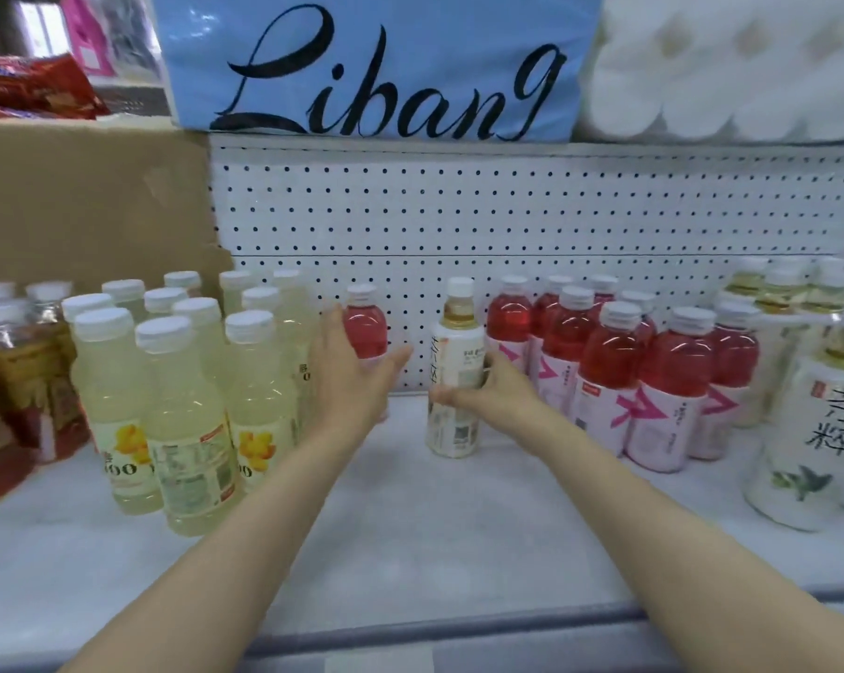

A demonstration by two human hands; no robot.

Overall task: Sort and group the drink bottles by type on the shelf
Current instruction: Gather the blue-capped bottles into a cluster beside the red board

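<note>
A lone pink drink bottle (pixel 365 327) stands at the back of the white shelf (pixel 410 517). My left hand (pixel 349 376) wraps round its lower half. Just right of it stands a white-labelled tea bottle (pixel 456 376), and my right hand (pixel 488 388) grips its middle from the right. A cluster of pale yellow drink bottles (pixel 186 410) fills the left of the shelf. Several pink drink bottles (pixel 619 376) are grouped to the right. More white-labelled tea bottles (pixel 808 429) stand at the far right.
Dark red-brown drink bottles (pixel 7 381) crowd the far left edge. A cardboard box (pixel 89 196) sits behind the yellow bottles. A white pegboard (pixel 507 211) backs the shelf. Above lie a blue pack (pixel 376 65) and toilet rolls (pixel 730 65).
</note>
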